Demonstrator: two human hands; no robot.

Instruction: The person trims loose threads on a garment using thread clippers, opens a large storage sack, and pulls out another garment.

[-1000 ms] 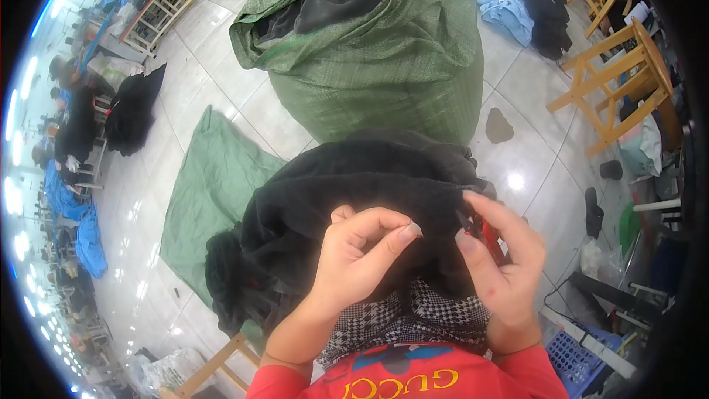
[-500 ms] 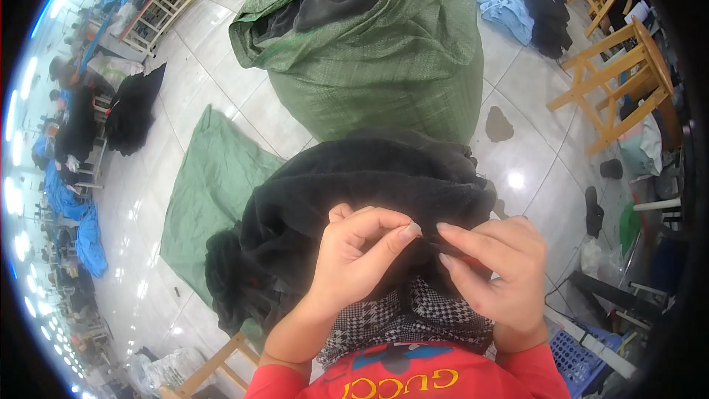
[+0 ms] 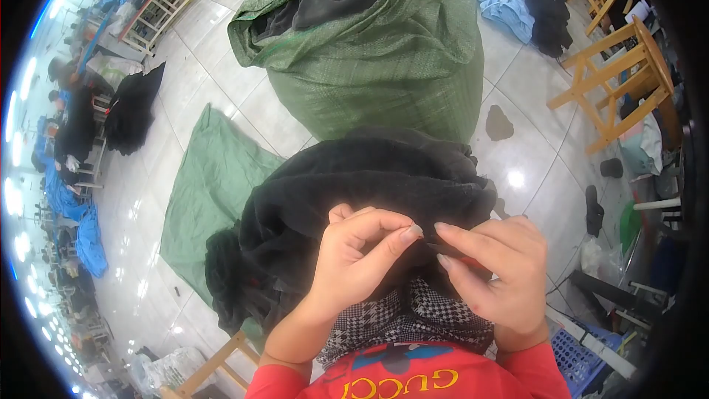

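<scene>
Stretches out as a pale tiled floor point(image 3: 199, 66), glossy with reflected light and crossed by thin joints, carrying a bulging green sack point(image 3: 384, 89) upright at its far middle and a creased green sheet point(image 3: 210, 196) to the left. Bears, farther right, light-blue garments point(image 3: 504, 1) in a pile beside black garments point(image 3: 548, 21), then a wooden stool point(image 3: 653, 58), a grey-brown patch point(image 3: 499, 124) and small dark items point(image 3: 594, 214). Holds up or merely runs beneath a heap of black fabric point(image 3: 332, 185) at the near middle: impossible to tell which.
</scene>
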